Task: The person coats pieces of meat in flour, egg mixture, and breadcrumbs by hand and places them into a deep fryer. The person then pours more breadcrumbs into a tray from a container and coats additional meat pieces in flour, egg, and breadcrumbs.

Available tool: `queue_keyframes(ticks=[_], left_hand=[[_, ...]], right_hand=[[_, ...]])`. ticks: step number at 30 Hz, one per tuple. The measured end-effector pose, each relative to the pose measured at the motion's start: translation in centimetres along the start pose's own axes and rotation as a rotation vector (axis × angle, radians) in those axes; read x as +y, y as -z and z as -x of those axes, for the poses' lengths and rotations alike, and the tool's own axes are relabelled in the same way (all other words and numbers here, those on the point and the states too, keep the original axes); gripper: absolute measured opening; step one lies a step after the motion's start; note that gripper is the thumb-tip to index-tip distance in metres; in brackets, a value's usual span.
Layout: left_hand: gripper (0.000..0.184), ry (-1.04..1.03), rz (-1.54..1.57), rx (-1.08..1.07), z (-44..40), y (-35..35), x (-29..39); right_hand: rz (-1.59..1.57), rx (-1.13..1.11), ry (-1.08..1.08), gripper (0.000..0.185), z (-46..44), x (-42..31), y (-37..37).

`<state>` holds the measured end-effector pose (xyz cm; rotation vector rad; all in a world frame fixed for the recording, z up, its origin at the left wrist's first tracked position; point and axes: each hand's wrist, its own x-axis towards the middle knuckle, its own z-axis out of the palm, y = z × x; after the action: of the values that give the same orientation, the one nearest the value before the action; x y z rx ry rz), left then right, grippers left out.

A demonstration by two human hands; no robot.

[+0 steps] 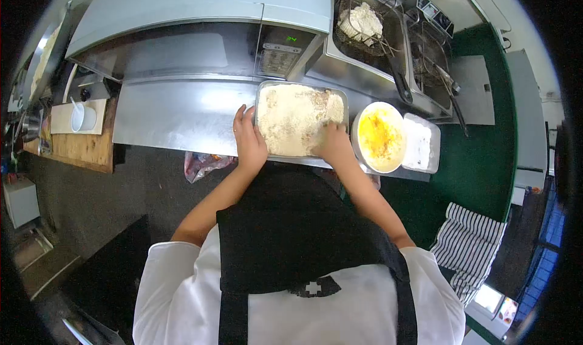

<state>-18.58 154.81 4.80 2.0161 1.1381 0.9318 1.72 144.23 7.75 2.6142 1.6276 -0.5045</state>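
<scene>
A rectangular metal tray (257, 111) filled with pale crumbs (288, 117) sits on the steel counter in front of me. My left hand (248, 141) holds the tray at its left side, fingers along the outer wall. Down in the crumbs near the right front corner is my right hand (334, 142), its fingers curled and partly hidden; whatever they hold does not show. Browner crumbs show near the tray's back right. Close to my right hand stands a round white bowl (358, 140) of yellow liquid with orange-red powder on it.
A tub of white powder (421, 143) adjoins the bowl. Behind are fryers with baskets, one holding a pale, floury mass (361, 24). A microwave (282, 47) overhangs the steel counter (176, 117). A white cup (84, 118) stands far left; a striped cloth (467, 245) lies right.
</scene>
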Motion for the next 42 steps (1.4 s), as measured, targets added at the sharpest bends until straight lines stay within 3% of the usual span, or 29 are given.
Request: queue_keyframes(ticks=[1, 4, 11, 17, 20, 23, 26, 31, 34, 37, 42], left_hand=[[0.049, -0.009, 0.003, -0.002, 0.0, 0.0, -0.1], [0.050, -0.026, 0.016, -0.003, 0.0, 0.1, -0.2], [0.052, -0.045, 0.021, -0.002, 0.0, 0.1, -0.4], [0.050, -0.042, 0.023, 0.000, 0.0, 0.1, -0.5], [0.049, -0.042, 0.038, 0.022, -0.1, 0.1, -0.3], [0.048, -0.048, 0.026, 0.037, -0.1, 0.1, -0.2], [0.047, -0.056, 0.017, 0.032, 0.0, 0.1, -0.2], [0.044, -0.020, 0.016, 0.036, 0.1, 0.0, -0.2], [0.043, 0.009, 0.003, 0.045, 0.1, 0.0, 0.0], [0.042, 0.029, -0.008, 0.055, 0.1, 0.2, 0.5], [0.041, 0.034, -0.035, 0.054, 0.1, 0.1, 0.4]], right_hand=[[-0.148, 0.011, -0.151, 0.079, -0.1, -0.2, 0.0], [-0.201, 0.004, -0.212, 0.072, -0.9, 0.0, -0.4], [-0.327, 0.144, -0.201, 0.037, -1.2, 1.4, 3.4], [-0.101, -0.035, -0.063, 0.034, -4.1, 1.1, 8.1], [-0.421, 0.071, -0.063, 0.035, -5.0, 0.1, 8.5], [-0.427, 0.102, 0.085, 0.035, -9.2, 1.4, 2.6], [-0.404, 0.295, 0.362, 0.038, -10.0, 0.1, -0.4], [-0.455, 0.009, 0.476, 0.029, -5.2, -1.8, 2.1], [-0.356, 0.006, 0.637, 0.026, -3.8, 0.4, 2.2], [-0.467, -0.074, 0.561, 0.024, -2.4, 0.1, 2.1], [-0.366, -0.087, 0.566, 0.025, -2.5, -0.4, 1.3]])
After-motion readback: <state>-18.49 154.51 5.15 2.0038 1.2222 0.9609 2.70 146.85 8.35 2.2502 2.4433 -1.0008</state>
